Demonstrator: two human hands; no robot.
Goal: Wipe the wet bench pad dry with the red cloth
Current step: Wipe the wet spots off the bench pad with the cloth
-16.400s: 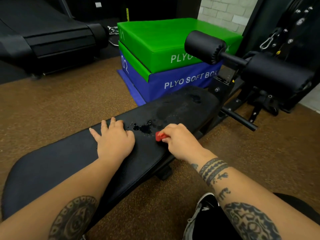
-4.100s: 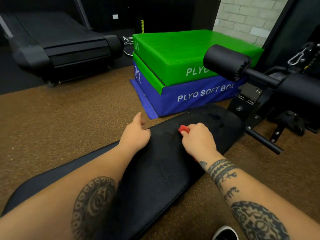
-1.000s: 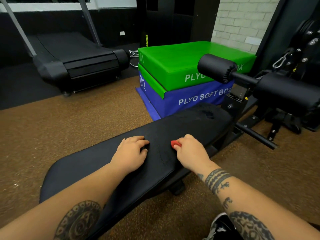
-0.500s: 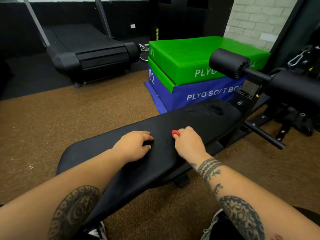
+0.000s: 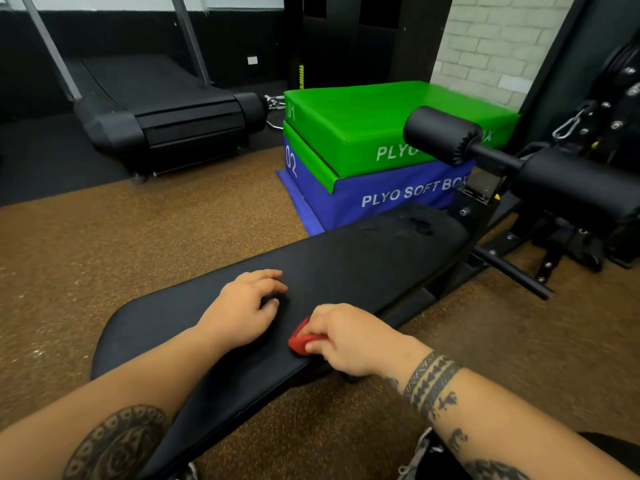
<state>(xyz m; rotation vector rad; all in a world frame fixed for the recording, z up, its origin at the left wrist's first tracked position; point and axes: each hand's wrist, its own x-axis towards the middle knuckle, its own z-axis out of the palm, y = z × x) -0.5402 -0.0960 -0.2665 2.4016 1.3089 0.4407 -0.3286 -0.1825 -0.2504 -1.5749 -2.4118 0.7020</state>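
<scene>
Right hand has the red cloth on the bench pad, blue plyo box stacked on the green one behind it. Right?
Not quite. The head view shows the green plyo box on top of the blue plyo box, not the reverse. The rest holds: the right hand grips the red cloth on the bench pad.

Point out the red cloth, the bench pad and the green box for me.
red cloth (image 5: 300,338), head view, on its exposed folded edge.
bench pad (image 5: 363,258), head view, on the bare top surface.
green box (image 5: 353,112), head view, on its top face.
</scene>
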